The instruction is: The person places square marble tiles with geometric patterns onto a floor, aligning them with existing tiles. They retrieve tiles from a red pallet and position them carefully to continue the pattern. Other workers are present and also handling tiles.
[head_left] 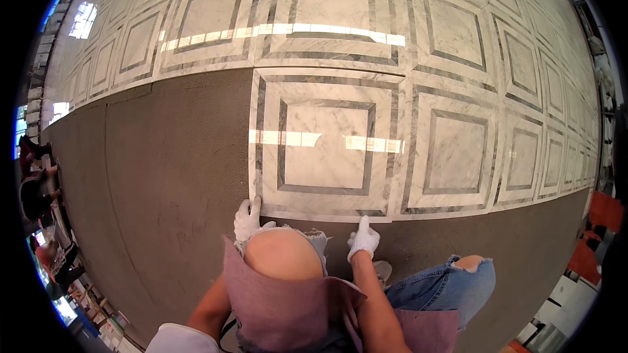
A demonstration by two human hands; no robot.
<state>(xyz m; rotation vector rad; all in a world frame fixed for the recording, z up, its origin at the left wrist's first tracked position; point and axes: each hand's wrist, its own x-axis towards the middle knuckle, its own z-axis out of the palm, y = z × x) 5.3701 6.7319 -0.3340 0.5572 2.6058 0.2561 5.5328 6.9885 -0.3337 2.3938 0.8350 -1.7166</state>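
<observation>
A large square marble tile (325, 144), white with grey inlaid borders, lies on the grey mortar bed (163, 176). My left hand (248, 218), in a white glove, rests on the tile's near left corner. My right hand (364, 236), also gloved, presses a finger against the tile's near edge further right. Neither hand holds anything. My bare knee (282, 253) through torn jeans sits between the two hands, under a mauve apron.
Laid marble tiles (451, 150) of the same pattern cover the floor to the right and beyond. Bare grey mortar stretches left and along the near side. A person (36, 189) crouches at the far left edge among small objects. Red and white items (592, 248) lie at right.
</observation>
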